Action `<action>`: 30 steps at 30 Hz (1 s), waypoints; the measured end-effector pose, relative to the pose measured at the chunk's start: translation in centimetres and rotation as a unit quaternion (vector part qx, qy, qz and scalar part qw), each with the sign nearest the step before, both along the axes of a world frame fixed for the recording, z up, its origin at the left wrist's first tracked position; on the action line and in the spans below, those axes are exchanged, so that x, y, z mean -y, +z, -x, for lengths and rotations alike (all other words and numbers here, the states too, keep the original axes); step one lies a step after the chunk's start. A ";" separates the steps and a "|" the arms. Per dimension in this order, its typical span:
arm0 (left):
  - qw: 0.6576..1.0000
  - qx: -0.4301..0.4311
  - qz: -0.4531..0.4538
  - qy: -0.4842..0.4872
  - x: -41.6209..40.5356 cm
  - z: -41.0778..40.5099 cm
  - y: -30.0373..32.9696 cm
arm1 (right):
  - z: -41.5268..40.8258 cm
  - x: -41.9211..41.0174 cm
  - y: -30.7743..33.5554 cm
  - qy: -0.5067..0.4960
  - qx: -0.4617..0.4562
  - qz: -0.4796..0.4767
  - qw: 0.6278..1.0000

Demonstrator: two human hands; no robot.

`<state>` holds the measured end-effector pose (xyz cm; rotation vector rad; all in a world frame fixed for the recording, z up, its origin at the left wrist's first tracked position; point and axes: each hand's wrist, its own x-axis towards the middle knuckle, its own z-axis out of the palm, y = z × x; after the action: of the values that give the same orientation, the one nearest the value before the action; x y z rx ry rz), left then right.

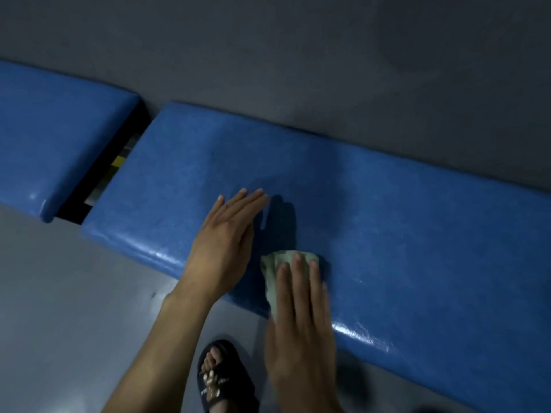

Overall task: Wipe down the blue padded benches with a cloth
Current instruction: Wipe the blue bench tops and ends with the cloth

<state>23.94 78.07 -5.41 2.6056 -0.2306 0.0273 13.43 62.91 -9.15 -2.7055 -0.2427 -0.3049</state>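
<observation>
A long blue padded bench runs from the centre to the lower right, against a grey wall. A second blue bench lies at the left, apart from the first by a dark gap. My right hand presses flat on a pale green cloth at the long bench's front edge; most of the cloth is hidden under the fingers. My left hand rests flat on the bench just left of the cloth, fingers together and holding nothing.
A grey floor spreads in front of the benches. My foot in a black sandal stands on it near the bench's front edge. Something yellow and white shows in the gap between the benches.
</observation>
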 end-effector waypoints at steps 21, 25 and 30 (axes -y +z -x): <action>0.989 -0.140 -0.056 0.015 -3.8 7.9 3.0 | 2.3 8.7 2.5 0.006 -0.127 0.068 0.990; 0.987 -0.151 -0.054 0.022 -4.2 9.1 3.8 | 2.1 8.5 2.7 -0.003 -0.146 0.060 0.987; 0.987 -0.155 -0.039 0.000 -5.8 8.3 3.4 | 2.3 6.2 2.8 -0.084 -0.154 0.049 0.983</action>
<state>15.65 83.84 -1.98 2.6410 -0.1208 -0.3914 11.11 56.74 -6.32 -2.8268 0.0631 0.0837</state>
